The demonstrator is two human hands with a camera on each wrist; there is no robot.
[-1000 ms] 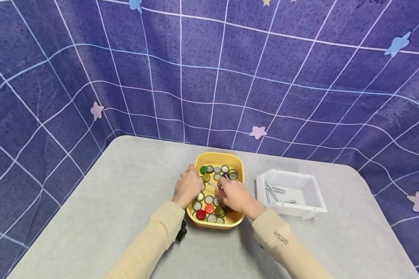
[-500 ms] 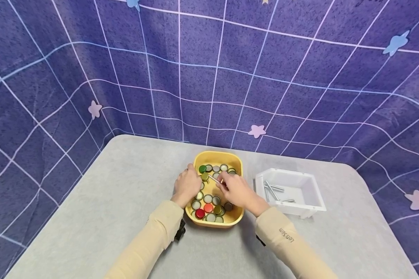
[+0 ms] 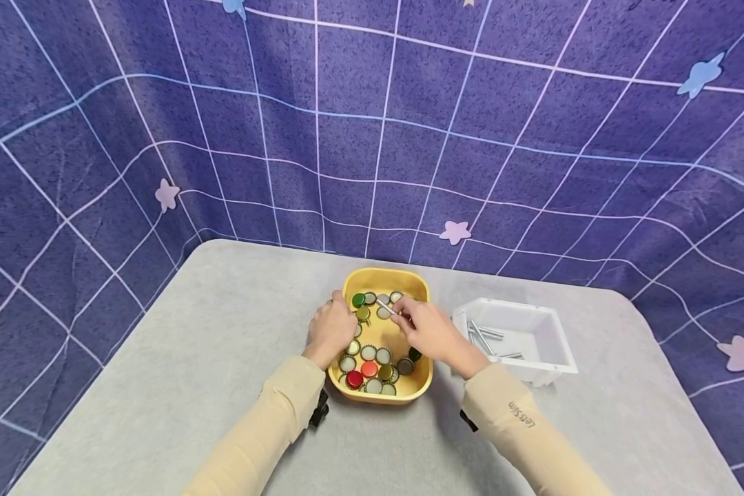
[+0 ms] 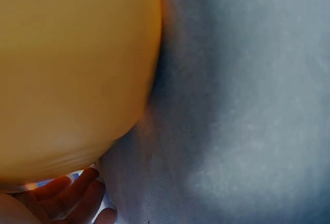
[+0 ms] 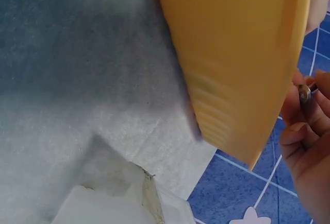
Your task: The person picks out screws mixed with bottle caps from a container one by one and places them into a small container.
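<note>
My left hand (image 3: 333,330) holds the left rim of a yellow tub (image 3: 381,279). In the left wrist view its fingers (image 4: 77,198) show beside the tub wall. My right hand (image 3: 432,329) is over the tub's right side, pinching a thin silver metal rod (image 3: 386,306) between thumb and fingers. The rod slants left, its tip close to grey caps at the back; contact cannot be made out. Bottle caps lie scattered in the tub: a green cap (image 3: 359,300), an olive cap (image 3: 362,314), a red cap (image 3: 355,379), an orange-red cap (image 3: 368,370) and several upturned grey ones.
A white bin (image 3: 558,344) with several similar silver rods (image 3: 483,337) stands to the right of the tub. Both are on a grey table (image 3: 254,296). Behind it hangs a purple grid-patterned cloth (image 3: 359,138) with stars.
My right hand has drawn back and to the right, with the rod in its fingers. The rod's tip has passed from near the olive cap to the back caps. My left hand keeps its hold.
</note>
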